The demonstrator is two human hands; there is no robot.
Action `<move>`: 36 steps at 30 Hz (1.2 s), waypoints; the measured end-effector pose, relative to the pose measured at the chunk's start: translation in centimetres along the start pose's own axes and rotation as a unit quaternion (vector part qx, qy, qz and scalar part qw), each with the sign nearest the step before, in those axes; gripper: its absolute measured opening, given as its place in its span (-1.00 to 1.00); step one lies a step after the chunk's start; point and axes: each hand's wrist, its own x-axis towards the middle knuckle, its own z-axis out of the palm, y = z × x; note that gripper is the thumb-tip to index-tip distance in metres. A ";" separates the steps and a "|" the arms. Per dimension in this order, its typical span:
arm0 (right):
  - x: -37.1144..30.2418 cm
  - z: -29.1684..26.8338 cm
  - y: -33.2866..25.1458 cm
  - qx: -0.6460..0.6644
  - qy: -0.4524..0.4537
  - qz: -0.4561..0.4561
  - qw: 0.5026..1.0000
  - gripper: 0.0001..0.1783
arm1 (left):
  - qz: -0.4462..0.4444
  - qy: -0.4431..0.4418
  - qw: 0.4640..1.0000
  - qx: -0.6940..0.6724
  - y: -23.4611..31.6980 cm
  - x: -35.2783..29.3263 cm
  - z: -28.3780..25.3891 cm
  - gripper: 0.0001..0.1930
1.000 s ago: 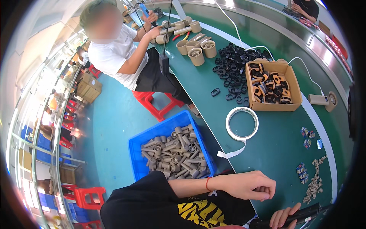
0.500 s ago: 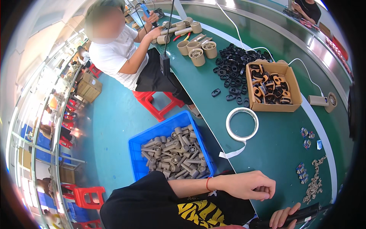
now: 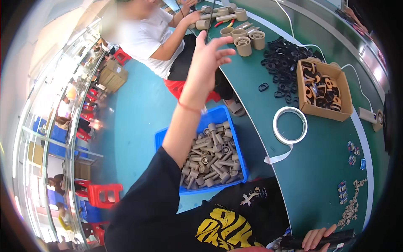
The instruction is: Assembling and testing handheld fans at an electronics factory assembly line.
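Observation:
My left hand [image 3: 210, 59] is stretched out over the table's left edge, its fingers apart with nothing in them. In the picture it lies just left of several beige plastic cylinders [image 3: 243, 46]; whether it touches them I cannot tell, but it looks raised. My right hand [image 3: 318, 238] is at the lower right, its fingers closed around a black, rod-shaped tool [image 3: 342, 237]; the tool's exact kind is not clear. Below my left forearm stands a blue bin [image 3: 242, 168] full of beige housings with handles [image 3: 212, 155].
A tape roll [image 3: 275, 126] with a loose end lies mid-table. Beyond it are black oval rings [image 3: 283, 63] and a cardboard box [image 3: 325, 112] of black and orange parts. Small circuit boards [image 3: 343, 192] and tiny beige pieces [image 3: 349, 212] lie at the right. A seated co-worker [image 3: 147, 38] handles parts.
My left hand has swung from above the near table up and away to the far left, its curled fingers now spread. My right hand keeps hold of the black tool. The view has shifted.

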 end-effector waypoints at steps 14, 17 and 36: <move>-0.3 -1.0 0.1 0.026 -0.069 0.022 0.997 -0.61 | -0.116 -0.561 0.819 -0.002 -5.2 -17.2 10.7 -0.80; -0.2 -0.7 0.2 0.022 -0.068 0.024 0.997 -0.61 | -0.085 -0.563 0.822 -0.028 -7.0 -19.0 12.2 -0.82; 0.0 -0.4 0.2 0.010 -0.031 0.038 0.999 -0.60 | -0.041 -0.540 0.840 -0.006 -8.7 -20.3 12.8 -0.89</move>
